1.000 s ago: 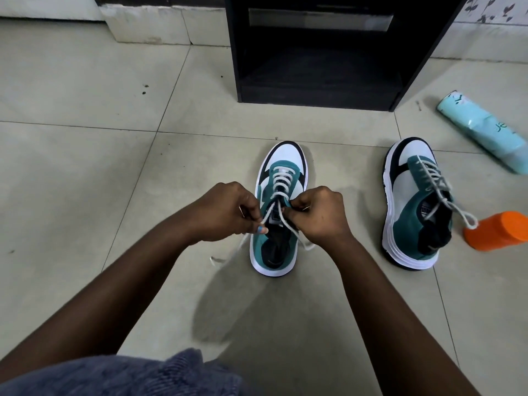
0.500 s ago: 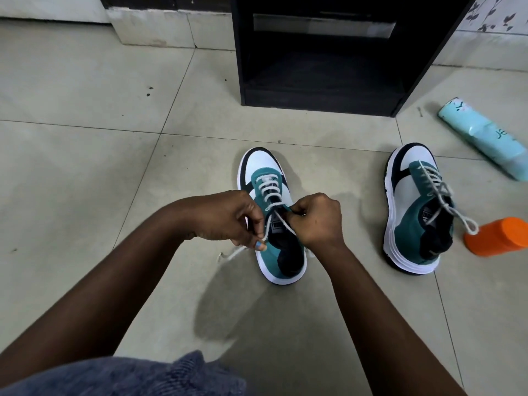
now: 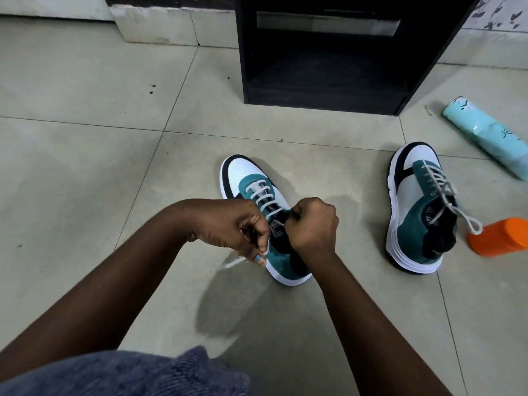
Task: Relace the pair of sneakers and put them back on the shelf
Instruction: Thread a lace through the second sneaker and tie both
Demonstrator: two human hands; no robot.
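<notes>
A teal, white and black sneaker [image 3: 251, 178] stands on the tiled floor in the middle, toe pointing away and to the left. Its white lace [image 3: 261, 195] runs through the eyelets. My left hand [image 3: 231, 227] pinches one lace end beside the tongue; the loose tip trails out below it. My right hand [image 3: 313, 224] grips the other lace end over the shoe's opening. The second sneaker [image 3: 414, 212] stands to the right, laced, with a tied loop hanging off its side. The black shelf [image 3: 323, 92] stands ahead with its lowest compartment open.
A light blue rolled packet [image 3: 485, 135] lies at the right of the shelf. An orange bottle [image 3: 503, 237] lies next to the second sneaker. A white step [image 3: 160, 27] runs along the back wall. Blue-grey fabric [image 3: 128, 372] covers the bottom edge.
The sneaker under my hands has turned its toe to the left. Both hands stay on the lace ends and have drawn them tighter.
</notes>
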